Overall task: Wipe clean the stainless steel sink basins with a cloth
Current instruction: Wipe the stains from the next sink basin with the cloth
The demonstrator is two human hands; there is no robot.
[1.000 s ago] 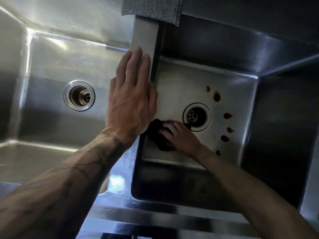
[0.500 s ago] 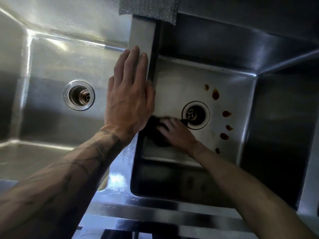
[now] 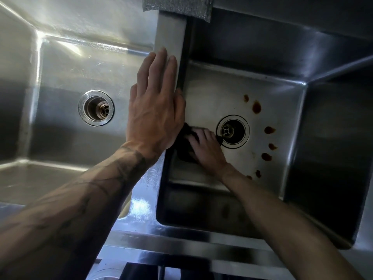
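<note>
I look down into a steel double sink. My left hand lies flat with straight fingers on the divider between the basins. Down in the right basin, my right hand presses a dark cloth on the floor, just left of the drain. Part of the cloth is hidden under my hands. Several brown stains dot the floor right of the drain. The left basin looks shiny, with its own drain.
A grey textured cloth hangs over the far end of the divider. The steel front rim runs along the near edge. The right basin's walls are dark and steep.
My right hand with the cloth has shifted slightly on the right basin floor near the drain. My left hand stays on the divider.
</note>
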